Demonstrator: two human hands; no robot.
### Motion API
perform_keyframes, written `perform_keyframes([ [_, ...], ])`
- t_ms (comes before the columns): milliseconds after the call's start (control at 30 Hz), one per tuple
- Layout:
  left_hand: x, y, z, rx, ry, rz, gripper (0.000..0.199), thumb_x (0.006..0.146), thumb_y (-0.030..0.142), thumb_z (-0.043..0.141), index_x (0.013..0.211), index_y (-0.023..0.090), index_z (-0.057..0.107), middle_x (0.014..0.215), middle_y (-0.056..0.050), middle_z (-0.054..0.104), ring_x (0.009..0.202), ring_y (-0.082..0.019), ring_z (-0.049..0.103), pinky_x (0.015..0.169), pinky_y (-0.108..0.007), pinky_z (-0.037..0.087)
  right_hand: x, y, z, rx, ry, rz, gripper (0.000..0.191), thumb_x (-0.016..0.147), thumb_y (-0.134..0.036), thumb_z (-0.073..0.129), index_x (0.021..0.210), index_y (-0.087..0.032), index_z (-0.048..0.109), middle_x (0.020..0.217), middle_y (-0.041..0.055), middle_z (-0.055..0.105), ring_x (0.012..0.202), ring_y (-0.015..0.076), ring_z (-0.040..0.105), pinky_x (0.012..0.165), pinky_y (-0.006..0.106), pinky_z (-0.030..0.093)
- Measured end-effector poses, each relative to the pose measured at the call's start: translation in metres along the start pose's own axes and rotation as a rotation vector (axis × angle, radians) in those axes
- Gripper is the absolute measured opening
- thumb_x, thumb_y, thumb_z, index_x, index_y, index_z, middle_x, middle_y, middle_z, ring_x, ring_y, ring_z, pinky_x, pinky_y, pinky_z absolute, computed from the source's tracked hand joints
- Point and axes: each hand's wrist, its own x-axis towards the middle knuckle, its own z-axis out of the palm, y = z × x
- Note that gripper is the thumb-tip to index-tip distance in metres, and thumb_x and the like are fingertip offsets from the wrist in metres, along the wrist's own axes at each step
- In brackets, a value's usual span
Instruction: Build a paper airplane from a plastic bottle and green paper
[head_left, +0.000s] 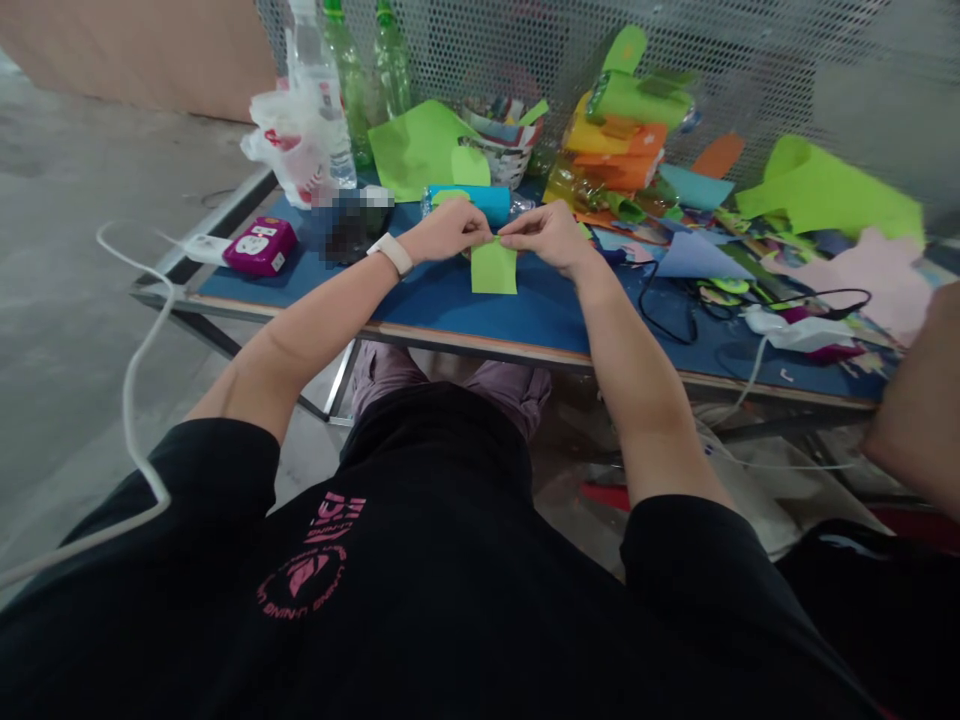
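Note:
A small lime-green square of paper (pixel 493 271) hangs between my two hands above the blue tabletop. My left hand (pixel 452 229), with a white band at the wrist, pinches the paper's top edge. Close beside it, the thumb and fingers of my right hand (pixel 551 237) pinch the same edge. Right behind my hands lies a clear bottle wrapped in blue paper (pixel 493 204), with a light-green piece on its left end. My hands partly cover it.
A purple power box (pixel 260 246) with a white cable sits at the left. Bottles (pixel 346 80) and a plastic-wrapped cup (pixel 292 150) stand behind it. Paper scraps (pixel 705 255) and a cabled white device (pixel 799 330) crowd the right side, near another person's arm (pixel 919 410).

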Motion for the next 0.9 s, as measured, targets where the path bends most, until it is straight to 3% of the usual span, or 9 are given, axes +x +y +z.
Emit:
perform_keyframes([
  [267, -0.001, -0.003, 0.002, -0.102, 0.021, -0.006, 0.025, 0.101, 0.039, 0.097, 0.095, 0.016, 0.091, 0.073, -0.008, 0.079, 0.075, -0.021, 0.075, 0.078, -0.034, 0.065, -0.001, -0.005, 0.002, -0.004, -0.004, -0.004, 0.046, 0.074, -0.053, 0.123, 0.101, -0.029, 0.094, 0.09, 0.0094, 0.091, 0.114, 0.0454, 0.092, 0.116, 0.071, 0.081],
  [433, -0.002, 0.001, 0.004, -0.12, -0.007, -0.017, 0.027, 0.106, 0.039, 0.093, 0.09, 0.017, 0.088, 0.073, -0.009, 0.078, 0.073, -0.021, 0.072, 0.076, -0.036, 0.064, 0.0, -0.001, 0.001, 0.002, -0.007, -0.012, 0.046, 0.077, -0.051, 0.122, 0.106, -0.027, 0.095, 0.089, 0.0104, 0.092, 0.114, 0.0446, 0.092, 0.117, 0.069, 0.081],
  [667, 0.001, 0.0, 0.004, -0.057, 0.002, -0.003, 0.026, 0.107, 0.034, 0.088, 0.085, 0.021, 0.084, 0.062, -0.003, 0.061, 0.072, -0.022, 0.061, 0.08, -0.039, 0.06, 0.0, 0.0, 0.003, 0.019, -0.013, -0.026, 0.047, 0.08, -0.048, 0.121, 0.116, -0.03, 0.095, 0.089, 0.0084, 0.093, 0.112, 0.0433, 0.093, 0.114, 0.07, 0.082],
  [800, 0.003, -0.004, 0.006, -0.029, 0.019, 0.003, 0.03, 0.107, 0.034, 0.086, 0.08, 0.022, 0.081, 0.061, 0.0, 0.053, 0.069, -0.021, 0.055, 0.083, -0.04, 0.06, 0.003, 0.006, 0.004, 0.057, -0.031, 0.005, 0.047, 0.08, -0.052, 0.121, 0.109, -0.028, 0.094, 0.094, 0.0109, 0.094, 0.108, 0.043, 0.094, 0.112, 0.07, 0.083],
  [900, 0.003, -0.004, 0.007, -0.04, 0.026, 0.025, 0.034, 0.106, 0.041, 0.088, 0.079, 0.023, 0.079, 0.061, 0.001, 0.055, 0.065, -0.018, 0.052, 0.081, -0.037, 0.059, 0.004, 0.011, 0.003, 0.077, -0.045, 0.013, 0.05, 0.079, -0.06, 0.121, 0.104, -0.027, 0.093, 0.095, 0.0132, 0.094, 0.103, 0.0434, 0.094, 0.11, 0.071, 0.084],
])
